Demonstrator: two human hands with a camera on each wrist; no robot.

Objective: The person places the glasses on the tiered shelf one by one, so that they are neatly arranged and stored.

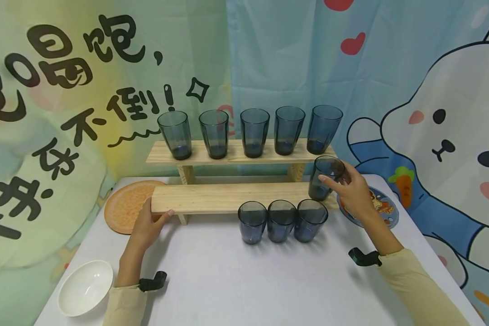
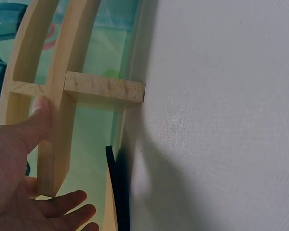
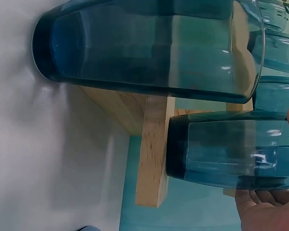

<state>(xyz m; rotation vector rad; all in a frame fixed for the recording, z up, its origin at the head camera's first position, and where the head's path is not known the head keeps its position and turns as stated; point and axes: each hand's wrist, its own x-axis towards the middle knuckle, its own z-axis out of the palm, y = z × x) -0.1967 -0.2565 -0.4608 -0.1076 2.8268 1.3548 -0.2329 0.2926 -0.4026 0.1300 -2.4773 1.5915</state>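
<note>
At the right end of the lower shelf (image 1: 228,197), a smoky blue glass (image 3: 226,149) stands with its base apparently touching the wood, and the right hand (image 1: 355,192) has it grasped near the rim, thumb to one side and fingers to the other. Over at the opposite end, the left hand (image 1: 148,228) grips the shelf's board, thumb pressed against the wood; seen from the left wrist, some of its fingers reach out past the end of the board.

Just in front of the lower shelf I can see three more glasses (image 1: 282,222), upright on the white desk (image 1: 228,280) in a close row, right of the middle. Behind and higher, five matching glasses (image 1: 254,131) stand spaced along the upper shelf (image 1: 235,154), which is the same pale wood.

Off to the left lie an orange disc (image 1: 124,206), partly behind the left hand, and nearer me a white bowl (image 1: 85,290). Beyond the right hand sits a blue patterned plate (image 1: 385,206). Across the back hangs a printed cloth (image 1: 269,54) with dark lettering, red hearts and a big white cartoon animal
</note>
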